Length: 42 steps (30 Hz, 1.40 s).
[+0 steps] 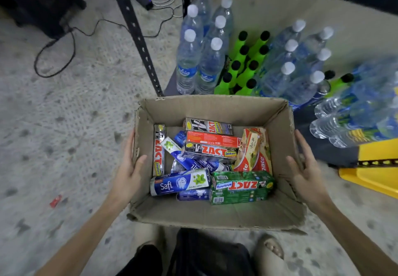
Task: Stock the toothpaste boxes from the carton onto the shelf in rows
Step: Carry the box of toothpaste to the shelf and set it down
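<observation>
From my head camera I look down at the carton (215, 215), an open brown box at about 6 o'clock from the middle of the view, just past my knees and my sandal (272, 252). My left hand (129, 168) holds the carton's left wall at 9 o'clock, with my thumb curled over the edge to the inside and my fingers on the outside. My right hand (305, 172) holds the right wall at 3 o'clock, thumb on the inside and fingers lying along the outside. Inside the carton the toothpaste boxes (212, 159) lie in a messy pile, touching and crossing each other. A green Zact box (241, 186) sits near the 5 o'clock corner, a blue and white Safi box (179, 183) is at 7 o'clock, and a silver Zact box (159, 148) leans on the left wall. A red and cream Colgate box (254, 153) is at 3 o'clock. Past the carton, at 12 o'clock, water bottles (200, 47) and green bottles (243, 62) stand on the low shelf (172, 84). A black shelf post (137, 37) goes up at 11 o'clock. More water bottles lie at 2 o'clock. Black cables (64, 45) curl on the floor at 10 o'clock
</observation>
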Motion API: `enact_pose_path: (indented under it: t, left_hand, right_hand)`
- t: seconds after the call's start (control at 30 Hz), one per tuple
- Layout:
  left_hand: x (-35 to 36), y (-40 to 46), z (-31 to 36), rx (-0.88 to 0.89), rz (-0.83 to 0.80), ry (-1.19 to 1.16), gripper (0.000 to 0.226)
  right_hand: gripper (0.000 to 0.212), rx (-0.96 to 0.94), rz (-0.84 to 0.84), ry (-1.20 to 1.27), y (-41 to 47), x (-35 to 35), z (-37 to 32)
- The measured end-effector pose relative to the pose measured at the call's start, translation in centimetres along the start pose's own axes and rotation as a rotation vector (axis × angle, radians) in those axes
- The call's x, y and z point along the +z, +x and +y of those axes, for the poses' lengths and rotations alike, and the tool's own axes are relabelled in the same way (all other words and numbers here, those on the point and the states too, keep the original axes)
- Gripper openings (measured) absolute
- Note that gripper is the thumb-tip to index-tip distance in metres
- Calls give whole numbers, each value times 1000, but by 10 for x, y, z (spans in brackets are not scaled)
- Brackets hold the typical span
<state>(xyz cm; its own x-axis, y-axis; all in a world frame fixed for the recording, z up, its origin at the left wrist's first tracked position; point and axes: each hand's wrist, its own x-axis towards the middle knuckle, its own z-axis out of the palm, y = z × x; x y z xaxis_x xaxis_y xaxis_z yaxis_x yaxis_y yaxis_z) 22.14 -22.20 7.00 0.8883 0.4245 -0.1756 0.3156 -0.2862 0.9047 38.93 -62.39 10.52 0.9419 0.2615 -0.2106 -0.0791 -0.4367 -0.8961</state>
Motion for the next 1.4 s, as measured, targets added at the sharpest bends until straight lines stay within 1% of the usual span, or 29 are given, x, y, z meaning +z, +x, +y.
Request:
enact_pose_path:
  t: [0.1,0.33,0.43,0.5,0.6,0.73,0.8,0.87,0.97,1.07,1.17,1.27,1.4]
  left_hand:
    - [23,8,1,20,-65,18,69]
    - [72,25,1,78,-185,69,68]
    - [85,30,-4,133,-214,88,69]
    - [93,35,-10,124,-239,114,69]
    - [104,40,-16,139,-225,137,70]
    - [116,47,-33,117,-267,146,71]
    - [122,51,-42,109,-263,135,71]
    - [133,55,-45,133,-253,138,69]
    - [144,64,-54,149,-246,159,68]
    - [152,79,-60,167,-273,155,68]
    - [159,91,-64,140,-315,152,69]
    - [162,94,-65,152,-318,159,68]
    - [162,92,-67,176,-316,161,68]
  right_hand:
    - [69,26,59,-44,-16,-22,24]
    - [69,126,168,-42,-46,-48,73]
    - [71,96,178,-20,-50,-51,100]
    - [71,104,187,19,-50,-50,114]
    - [70,127,217,80,-49,-47,129]
    - [72,171,217,40,-46,-43,148]
    - [73,205,221,27,-41,-36,161]
    - [73,240,261,14,-36,-26,163]
    - [68,294,311,79,-29,-17,163]
    - [67,289,350,90,-21,-17,162]
    - [67,296,373,71,-23,-14,174]
    - [68,292,410,23,-25,-15,186]
    - [70,247,404,-28,-30,-14,199]
